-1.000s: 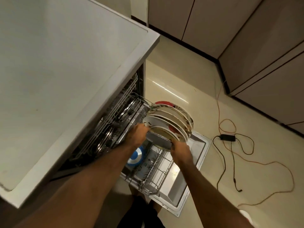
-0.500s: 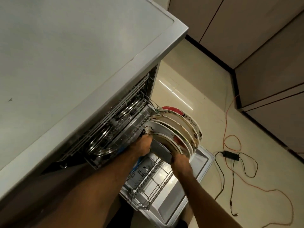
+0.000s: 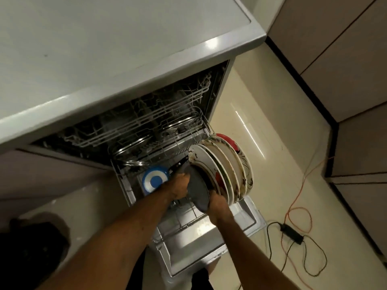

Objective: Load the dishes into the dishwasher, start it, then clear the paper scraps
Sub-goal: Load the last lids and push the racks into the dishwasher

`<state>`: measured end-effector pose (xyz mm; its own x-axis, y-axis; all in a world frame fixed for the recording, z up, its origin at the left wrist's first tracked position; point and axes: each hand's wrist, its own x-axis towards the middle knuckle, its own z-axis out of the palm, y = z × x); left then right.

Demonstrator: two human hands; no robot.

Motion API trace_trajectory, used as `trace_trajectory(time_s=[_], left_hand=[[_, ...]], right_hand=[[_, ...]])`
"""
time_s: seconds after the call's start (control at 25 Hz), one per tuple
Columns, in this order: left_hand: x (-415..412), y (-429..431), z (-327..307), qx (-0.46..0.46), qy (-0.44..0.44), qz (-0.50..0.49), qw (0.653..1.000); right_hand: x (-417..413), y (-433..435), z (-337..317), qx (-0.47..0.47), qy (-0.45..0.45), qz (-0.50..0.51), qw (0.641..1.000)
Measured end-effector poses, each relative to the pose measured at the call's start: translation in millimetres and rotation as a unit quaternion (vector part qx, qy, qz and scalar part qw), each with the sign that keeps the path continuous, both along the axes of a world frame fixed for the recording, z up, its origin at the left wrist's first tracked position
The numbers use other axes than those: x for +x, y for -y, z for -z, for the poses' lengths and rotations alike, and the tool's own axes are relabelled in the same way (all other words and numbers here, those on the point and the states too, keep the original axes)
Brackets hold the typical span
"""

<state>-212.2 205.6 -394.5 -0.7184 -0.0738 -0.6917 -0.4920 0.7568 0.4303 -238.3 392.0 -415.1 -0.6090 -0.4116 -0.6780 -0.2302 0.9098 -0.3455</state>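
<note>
Loading step: left hand and right hand both grip the grey dish, fingers curled on its rim, beside standing plates in lower rack. Next, probably: seat it between tines, release.

Both bare forearms reach up from the bottom edge toward the middle of the frame, the left from the lower left, broad and close to the camera, the right from the lower right, and they converge. The left hand curls its fingers over the left rim of a dark grey pan. The right hand, just below and to its right, grips the pan's lower edge, its back toward the camera.
</note>
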Motion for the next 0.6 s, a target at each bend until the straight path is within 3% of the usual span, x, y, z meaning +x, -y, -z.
trace_trajectory(time_s=[0.16,0.32,0.6], left_hand=[[46.8,-31.3,35.9,-0.034,0.03,-0.062,0.997],[78.9,-63.6,15.4,0.012,0.037,-0.127,0.991],[146.5,-94.9,28.0,-0.008,0.049,-0.157,0.986]], right_hand=[[-7.2,-21.1,-1.2,0.0,0.013,-0.085,0.996],[-1.5,-34.4,-1.9,-0.015,0.02,-0.14,0.99],[37.4,-47.3,-10.3,-0.025,0.032,-0.181,0.983]])
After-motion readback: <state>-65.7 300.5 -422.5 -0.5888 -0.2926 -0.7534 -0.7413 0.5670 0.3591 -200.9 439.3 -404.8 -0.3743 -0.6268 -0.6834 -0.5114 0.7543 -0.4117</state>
